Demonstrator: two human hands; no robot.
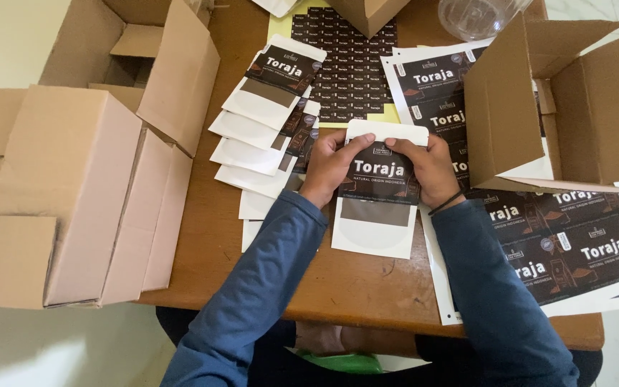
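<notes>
My left hand point(329, 166) and my right hand point(428, 166) both grip a white flat pouch point(375, 228) with a dark label across its upper half and a grey window below. Both thumbs press along the label's top edge near the pouch's upper rim. The pouch lies flat on the wooden table point(338, 283), just in front of me. To its left lies a fanned stack of similar labelled pouches point(263, 129), overlapping one another.
Open cardboard boxes stand at the left point(73, 186) and at the right point(574, 107). Sheets of dark printed labels point(567, 244) spread under the right box. A small-sticker sheet point(349, 64) lies at the back, near a clear plastic container point(478, 16).
</notes>
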